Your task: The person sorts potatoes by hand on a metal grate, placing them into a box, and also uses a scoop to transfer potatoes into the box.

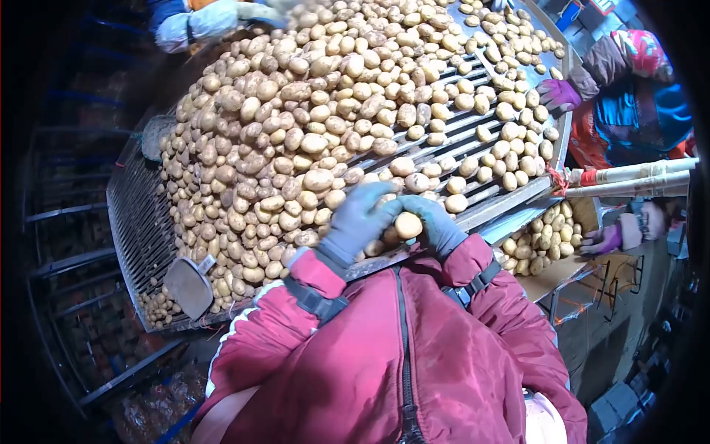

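A large heap of potatoes (259,148) lies on a slatted metal sorting table (473,214) in front of me. At the table's near edge, my gloved right hand (436,222) curls around a single pale potato (408,225). My gloved left hand (359,222) is right beside it, over the near edge of the heap. Its fingers point right and look spread, touching or almost touching the right hand. The undersides of both hands are hidden, and more potatoes show just below them.
A flat scoop-like pan (188,287) rests at the lower left of the table. On the right, potatoes fill a lower bin (543,240) beneath light poles (629,177). Co-workers' gloved hands appear at the right, one a purple glove (560,95), and a sleeve (211,22) at the top.
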`<control>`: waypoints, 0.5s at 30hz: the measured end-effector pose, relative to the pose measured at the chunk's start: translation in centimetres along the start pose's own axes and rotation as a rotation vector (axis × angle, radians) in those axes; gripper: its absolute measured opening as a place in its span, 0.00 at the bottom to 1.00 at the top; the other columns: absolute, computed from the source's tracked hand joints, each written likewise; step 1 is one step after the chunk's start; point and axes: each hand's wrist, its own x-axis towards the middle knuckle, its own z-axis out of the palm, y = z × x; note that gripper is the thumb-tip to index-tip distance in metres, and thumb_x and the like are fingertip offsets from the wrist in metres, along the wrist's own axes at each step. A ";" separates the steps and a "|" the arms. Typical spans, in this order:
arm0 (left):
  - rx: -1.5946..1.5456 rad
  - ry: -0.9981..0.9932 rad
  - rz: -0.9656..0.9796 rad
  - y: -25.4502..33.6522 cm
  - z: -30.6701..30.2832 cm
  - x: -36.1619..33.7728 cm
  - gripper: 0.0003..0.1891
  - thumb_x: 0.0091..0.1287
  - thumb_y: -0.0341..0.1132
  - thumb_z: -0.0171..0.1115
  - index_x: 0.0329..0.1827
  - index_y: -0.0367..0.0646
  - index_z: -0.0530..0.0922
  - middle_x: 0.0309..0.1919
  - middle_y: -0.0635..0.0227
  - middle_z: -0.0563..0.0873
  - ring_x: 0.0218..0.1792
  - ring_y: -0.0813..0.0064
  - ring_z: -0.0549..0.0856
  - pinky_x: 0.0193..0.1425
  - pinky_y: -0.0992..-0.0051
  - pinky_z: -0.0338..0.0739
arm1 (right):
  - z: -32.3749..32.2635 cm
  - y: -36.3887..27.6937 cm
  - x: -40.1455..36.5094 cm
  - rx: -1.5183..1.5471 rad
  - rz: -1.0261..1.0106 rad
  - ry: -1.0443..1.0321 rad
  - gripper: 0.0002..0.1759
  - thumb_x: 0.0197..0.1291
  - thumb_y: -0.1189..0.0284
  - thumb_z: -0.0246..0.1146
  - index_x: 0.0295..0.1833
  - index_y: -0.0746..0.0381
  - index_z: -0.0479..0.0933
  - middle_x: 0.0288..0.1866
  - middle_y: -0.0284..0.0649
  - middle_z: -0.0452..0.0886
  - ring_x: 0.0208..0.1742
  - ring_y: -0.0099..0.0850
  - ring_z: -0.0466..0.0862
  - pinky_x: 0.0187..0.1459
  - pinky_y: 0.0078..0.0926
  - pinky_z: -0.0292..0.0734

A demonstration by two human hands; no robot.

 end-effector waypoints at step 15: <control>-0.447 0.213 -0.464 1.1 0.3 3.7 0.32 0.70 0.37 0.70 0.77 0.45 0.71 0.63 0.58 0.81 0.54 0.67 0.86 0.47 0.72 0.87 | -0.4 -4.2 4.2 -0.466 -0.583 -0.176 0.25 0.79 0.59 0.57 0.72 0.61 0.76 0.52 0.34 0.84 0.47 0.23 0.82 0.54 0.19 0.78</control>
